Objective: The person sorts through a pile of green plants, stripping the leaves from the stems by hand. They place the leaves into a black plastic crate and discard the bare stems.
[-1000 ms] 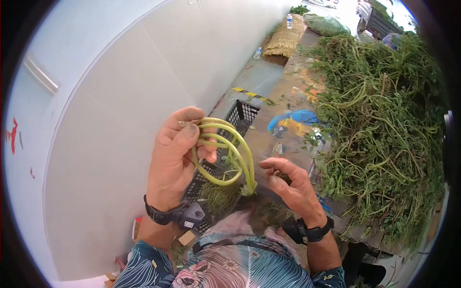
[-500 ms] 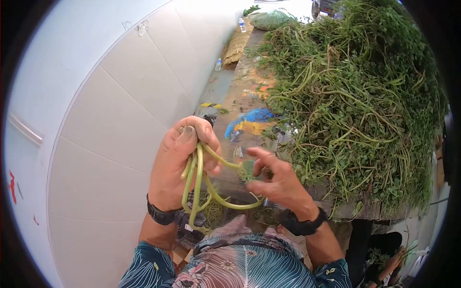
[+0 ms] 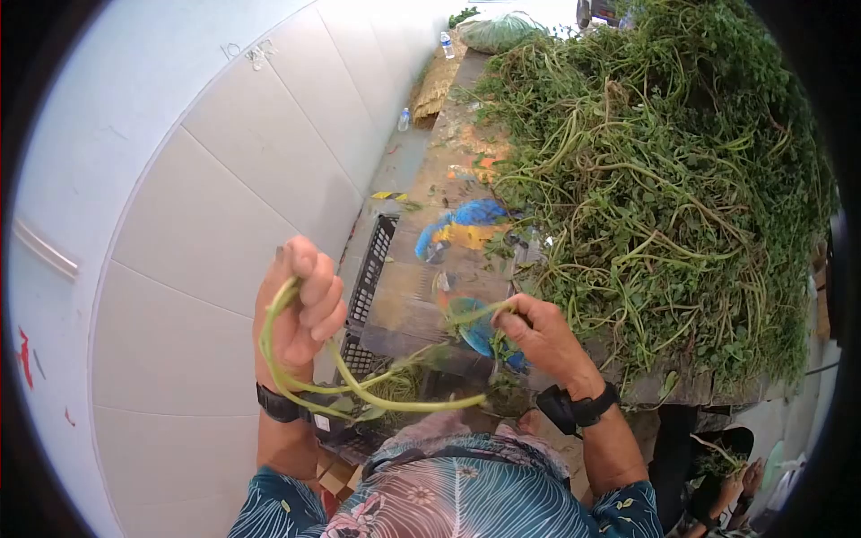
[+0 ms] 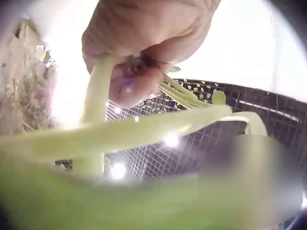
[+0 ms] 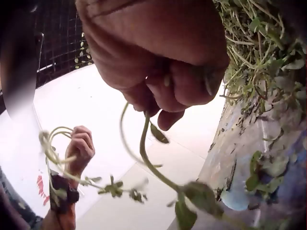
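My left hand (image 3: 300, 309) grips several long, pale green stems (image 3: 408, 405), which loop down below the fist and out to the right. Their cut ends and small leaves hang in front of the shirt. In the left wrist view, thick stems (image 4: 120, 136) cross close to the camera, and the fingers curl round them. Over the table edge, my right hand (image 3: 549, 345) pinches a thin leafy stem (image 3: 480, 314) between thumb and fingers. The right wrist view shows this stem (image 5: 151, 163) coming down from the fingertips, with small rounded leaves along it.
A big heap of leafy green stems (image 3: 664, 206) covers the right of the wooden table (image 3: 408, 300), which has a blue and yellow bird painted on it. Black mesh crates (image 3: 370, 273) stand at its left, by the pale wall (image 3: 197, 296). Another person's hands (image 3: 740, 484) hold greens at lower right.
My left hand has turned and moved a little left, and the stems now swing lower. The right hand, loose and holding nothing earlier, now pinches a leafy stem slightly further right.
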`<state>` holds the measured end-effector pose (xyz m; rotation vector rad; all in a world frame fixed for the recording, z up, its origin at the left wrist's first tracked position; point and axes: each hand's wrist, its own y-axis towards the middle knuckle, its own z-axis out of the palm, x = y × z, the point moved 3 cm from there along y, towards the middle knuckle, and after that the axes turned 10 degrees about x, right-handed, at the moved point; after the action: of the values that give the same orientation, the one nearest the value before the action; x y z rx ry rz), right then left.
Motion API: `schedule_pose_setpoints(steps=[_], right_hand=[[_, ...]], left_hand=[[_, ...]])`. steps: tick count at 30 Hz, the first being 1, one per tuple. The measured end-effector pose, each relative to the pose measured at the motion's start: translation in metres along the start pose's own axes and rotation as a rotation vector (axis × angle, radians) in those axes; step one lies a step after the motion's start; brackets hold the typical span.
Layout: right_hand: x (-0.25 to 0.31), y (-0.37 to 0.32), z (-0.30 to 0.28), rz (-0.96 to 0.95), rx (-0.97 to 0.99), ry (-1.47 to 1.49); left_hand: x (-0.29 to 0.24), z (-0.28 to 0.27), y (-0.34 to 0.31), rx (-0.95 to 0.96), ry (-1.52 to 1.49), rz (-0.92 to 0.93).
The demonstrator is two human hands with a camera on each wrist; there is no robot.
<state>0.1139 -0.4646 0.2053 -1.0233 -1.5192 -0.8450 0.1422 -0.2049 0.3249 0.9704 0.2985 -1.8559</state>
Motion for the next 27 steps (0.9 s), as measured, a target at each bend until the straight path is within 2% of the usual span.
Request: schedule_pose_setpoints(steps=[3,5,7,13,16,17,20,27], right_hand=[[0.011,0.003,-0.004,0.042,-0.083,0.115],[0.022,0.006,-0.002,0.036,-0.127,0.154],[0.029,0.007,0.003,-0.015,-0.147,0.164],[0.042,0.0,0.031,-0.134,0.111,-0.236],[0.048,-0.005,0.033,-0.14,0.211,-0.27],[0.047,-0.006,0.034,-0.14,0.239,-0.29],[0.036,-0.01,0.026,0.047,0.26,-0.197],[0.013,-0.018,0.016,0.048,0.285,0.127]], left_hand=[[0.013,0.008,-0.008,-0.177,0.668,-0.063],[0.027,0.001,-0.008,-0.076,0.974,-0.267],[0.05,0.013,-0.003,-0.074,0.862,-0.581],[0.091,0.008,0.008,0.012,0.507,-0.408],[0.094,0.009,0.008,-0.031,0.382,-0.465],[0.093,0.008,0.008,-0.038,0.34,-0.428],[0.088,-0.002,0.009,-0.061,0.244,-0.332],[0.067,-0.015,0.01,-0.162,0.118,-0.183]])
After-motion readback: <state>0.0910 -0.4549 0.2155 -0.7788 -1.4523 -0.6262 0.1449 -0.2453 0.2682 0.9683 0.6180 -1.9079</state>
